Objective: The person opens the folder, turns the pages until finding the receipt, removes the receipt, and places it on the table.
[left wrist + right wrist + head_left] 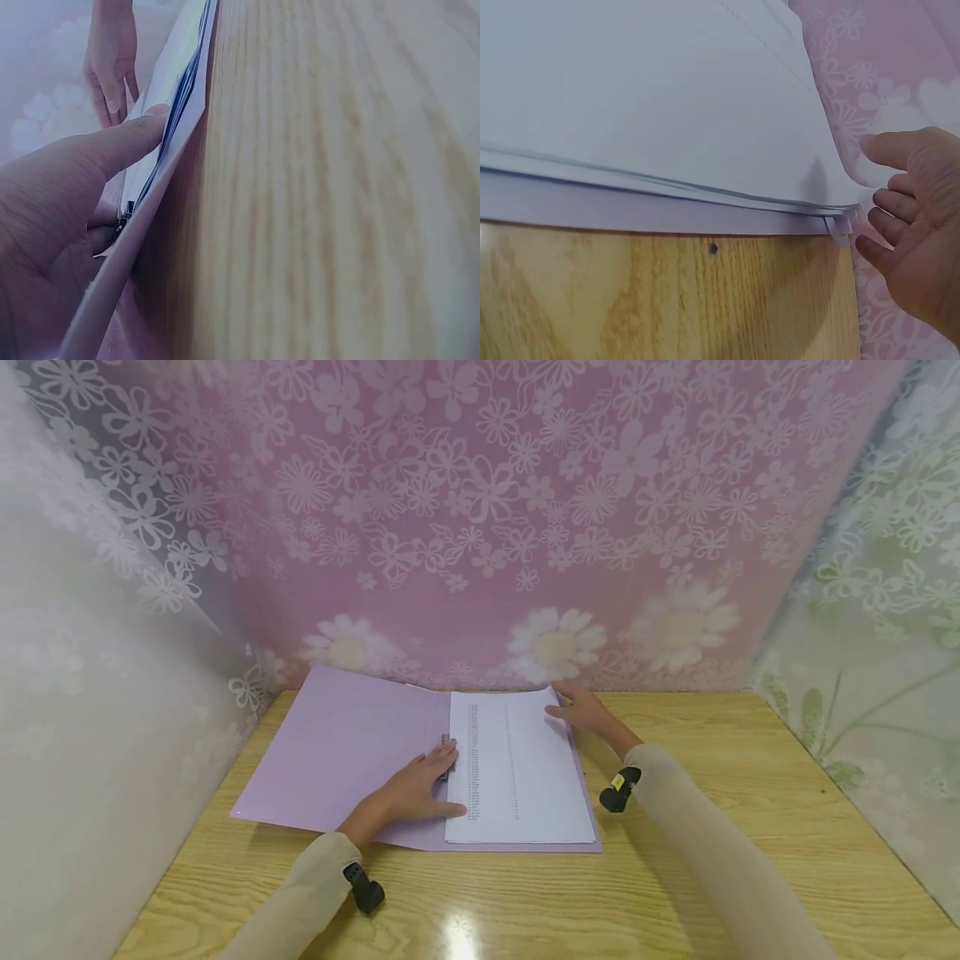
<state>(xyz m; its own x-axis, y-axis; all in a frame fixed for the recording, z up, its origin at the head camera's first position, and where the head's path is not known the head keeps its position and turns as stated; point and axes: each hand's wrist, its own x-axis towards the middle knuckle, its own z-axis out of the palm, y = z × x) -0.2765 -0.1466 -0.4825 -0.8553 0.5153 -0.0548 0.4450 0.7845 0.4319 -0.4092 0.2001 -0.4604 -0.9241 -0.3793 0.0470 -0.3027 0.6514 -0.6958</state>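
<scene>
A lilac folder (352, 743) lies spread open, with a stack of printed white sheets (536, 768) on its right side. At its spine is a metal clip (446, 777), partly covered by fingers. My left hand (416, 789) rests there, fingers extended over the clip and thumb lying on the lower left of the top sheet. At the stack's far right corner, my right hand (588, 712) touches the paper edge with its fingertips. In the right wrist view, that hand's thumb (892, 150) stands apart from the sheets, and the paper corner (851, 199) bends up slightly near the fingers.
The folder lies on a wood-grain table (712, 777), close to its back edge. A pink floral curtain (480, 527) hangs behind, with pale fabric on both sides. Each wrist bears a black camera (363, 887). A small dark spot (713, 248) marks the tabletop.
</scene>
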